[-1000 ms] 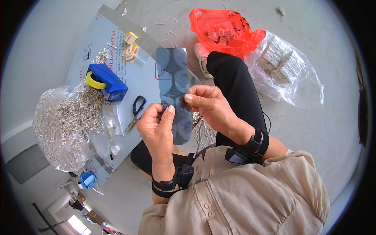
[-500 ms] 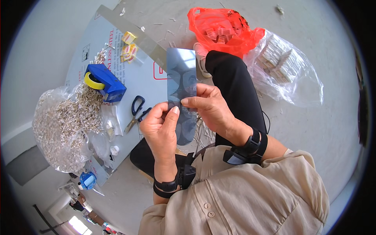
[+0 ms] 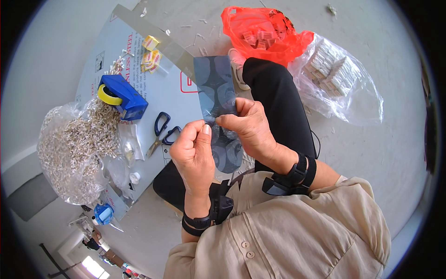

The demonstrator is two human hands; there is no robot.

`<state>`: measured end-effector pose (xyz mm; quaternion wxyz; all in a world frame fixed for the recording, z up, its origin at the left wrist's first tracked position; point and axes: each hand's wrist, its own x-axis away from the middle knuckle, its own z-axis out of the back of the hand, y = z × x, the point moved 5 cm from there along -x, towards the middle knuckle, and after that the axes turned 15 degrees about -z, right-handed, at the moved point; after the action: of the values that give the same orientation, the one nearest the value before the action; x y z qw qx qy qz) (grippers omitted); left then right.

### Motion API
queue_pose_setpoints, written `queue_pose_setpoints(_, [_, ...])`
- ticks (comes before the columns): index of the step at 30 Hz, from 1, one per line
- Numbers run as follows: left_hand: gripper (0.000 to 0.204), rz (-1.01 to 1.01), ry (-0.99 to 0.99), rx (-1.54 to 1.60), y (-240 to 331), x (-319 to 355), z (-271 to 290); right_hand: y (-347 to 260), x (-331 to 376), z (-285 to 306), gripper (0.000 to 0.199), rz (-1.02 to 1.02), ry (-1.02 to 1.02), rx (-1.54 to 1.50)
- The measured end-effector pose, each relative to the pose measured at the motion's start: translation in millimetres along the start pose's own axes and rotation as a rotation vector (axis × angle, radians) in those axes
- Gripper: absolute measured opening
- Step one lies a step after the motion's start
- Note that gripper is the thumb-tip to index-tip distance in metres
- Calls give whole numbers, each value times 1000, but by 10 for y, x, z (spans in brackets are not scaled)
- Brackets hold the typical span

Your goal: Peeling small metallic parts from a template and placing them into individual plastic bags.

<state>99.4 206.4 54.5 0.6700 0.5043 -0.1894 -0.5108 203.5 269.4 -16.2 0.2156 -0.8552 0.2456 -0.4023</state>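
Lying between pinched fingers (image 3: 246,108), dark patterned strip (image 3: 215,97)

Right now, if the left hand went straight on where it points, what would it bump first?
Most likely the dark see-through sheet with round shapes, right by the left hand; exact depth is hard to tell.

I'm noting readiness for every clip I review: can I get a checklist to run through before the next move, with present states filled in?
1. Right hand pinching the sheet: ok.
2. Left hand gripping the sheet: cannot tell; its fingertips meet at the left edge.
3. Scissors out of both hands: ok, on the table.
4. Tape roll in the dispenser: ok.
5. White sticks all bagged: not ok, some lie loose on the table.
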Motion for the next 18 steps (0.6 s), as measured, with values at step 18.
queue_pose_setpoints(18, [10, 21, 42, -22, -32, 32, 12, 39, -16, -53, 11, -99, -33, -13])
